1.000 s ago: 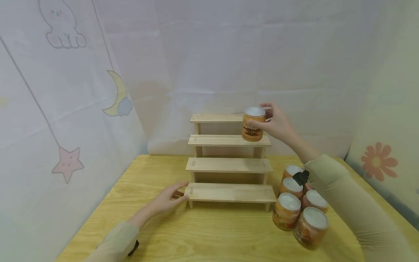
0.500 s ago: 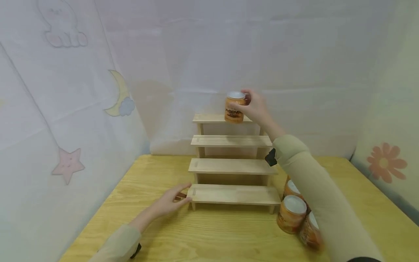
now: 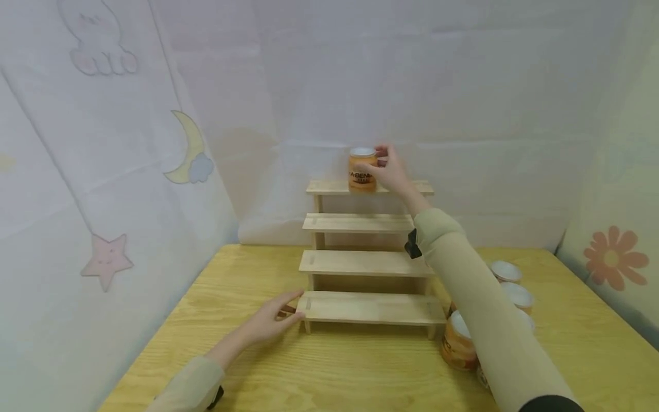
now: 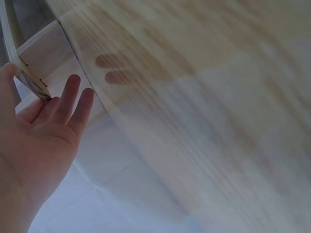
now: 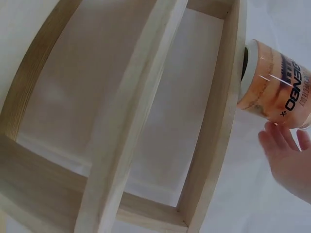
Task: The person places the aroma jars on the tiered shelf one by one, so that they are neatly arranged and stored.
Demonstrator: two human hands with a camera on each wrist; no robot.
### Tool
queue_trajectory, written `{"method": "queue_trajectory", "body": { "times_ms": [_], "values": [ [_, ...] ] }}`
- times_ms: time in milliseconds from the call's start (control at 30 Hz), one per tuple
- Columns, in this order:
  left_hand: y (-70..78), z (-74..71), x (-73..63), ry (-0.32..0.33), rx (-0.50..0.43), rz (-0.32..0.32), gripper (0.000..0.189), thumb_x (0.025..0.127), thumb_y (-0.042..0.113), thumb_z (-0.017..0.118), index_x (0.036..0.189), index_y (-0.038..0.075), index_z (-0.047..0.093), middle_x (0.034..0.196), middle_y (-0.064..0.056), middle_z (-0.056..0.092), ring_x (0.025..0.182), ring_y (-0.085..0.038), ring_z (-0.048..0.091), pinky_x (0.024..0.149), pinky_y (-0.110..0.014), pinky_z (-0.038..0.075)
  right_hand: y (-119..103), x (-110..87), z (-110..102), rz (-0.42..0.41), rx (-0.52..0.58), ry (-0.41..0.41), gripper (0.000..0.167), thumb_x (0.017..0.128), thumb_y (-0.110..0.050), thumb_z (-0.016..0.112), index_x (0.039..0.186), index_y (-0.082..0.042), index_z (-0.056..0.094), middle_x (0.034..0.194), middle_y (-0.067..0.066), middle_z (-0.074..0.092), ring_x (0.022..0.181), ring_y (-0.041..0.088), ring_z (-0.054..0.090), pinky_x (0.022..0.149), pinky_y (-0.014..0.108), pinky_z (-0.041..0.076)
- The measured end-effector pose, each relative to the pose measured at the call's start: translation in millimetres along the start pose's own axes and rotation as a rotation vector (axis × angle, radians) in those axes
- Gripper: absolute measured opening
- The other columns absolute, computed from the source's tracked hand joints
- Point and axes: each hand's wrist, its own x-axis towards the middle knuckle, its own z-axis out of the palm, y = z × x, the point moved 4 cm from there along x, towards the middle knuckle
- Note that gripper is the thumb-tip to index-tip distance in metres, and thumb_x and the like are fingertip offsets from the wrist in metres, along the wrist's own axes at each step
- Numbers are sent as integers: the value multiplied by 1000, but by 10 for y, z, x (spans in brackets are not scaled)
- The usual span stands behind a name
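Observation:
My right hand (image 3: 393,170) grips an orange can (image 3: 362,178) with a silvery lid and dark lettering, upright at the top step of a light wooden stepped stand (image 3: 370,309). In the right wrist view, the base of the can (image 5: 279,87) is right at the edge of the top board (image 5: 214,121), and the fingers (image 5: 274,138) wrap its side. My left hand (image 3: 268,320) pinches the left end of the lowest step between thumb and forefinger. In the left wrist view, the other fingers (image 4: 82,109) of that hand extend loosely beside the board.
More orange cans (image 3: 458,346) stand in a group on the wooden table (image 3: 247,372) to the right of the stand, partly hidden by the right sleeve (image 3: 479,297). A pale cloth backdrop (image 3: 340,86) rises close behind the stand.
The can in my right hand has moved left and up from the stand's right side, then slightly down to the top step. My left hand has stayed at the lowest step.

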Motion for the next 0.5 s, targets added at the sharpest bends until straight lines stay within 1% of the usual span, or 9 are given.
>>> {"method": "queue_trajectory", "body": {
  "times_ms": [100,233,333,400,500],
  "values": [
    [6,-18,-3,4,-8,-8,63,96,39,52,147,9,32,146,-19,37,113,-35,56,92,-48,50,-24,-22,-3,-25,-54,-7,80,80,-41,73,141,-10,34,133,14,45,121,28,49,100,39,45],
    [18,-36,0,2,3,0,63,96,40,52,147,9,32,146,-20,38,112,-35,57,92,-48,50,-23,-65,32,-56,-96,-38,80,84,-35,71,148,-15,27,129,16,47,114,29,52,94,42,48],
    [18,-36,-7,4,12,3,63,95,41,52,146,9,33,145,-18,39,111,-33,58,92,-47,50,-14,-90,83,-71,-93,-51,80,85,-30,69,150,-17,23,129,17,46,115,29,51,95,43,48],
    [12,-34,-17,5,15,3,63,95,41,52,146,9,33,146,-18,39,111,-33,58,92,-47,50,-27,-104,126,-71,-83,-51,80,86,-30,69,150,-18,23,130,17,46,115,29,51,95,42,47],
    [0,-35,-32,6,15,1,63,95,41,52,147,10,33,146,-18,38,112,-34,57,92,-47,50,-59,-113,200,-72,-70,-40,80,85,-30,69,149,-15,25,129,17,48,114,28,52,93,39,49]
  ]
}}
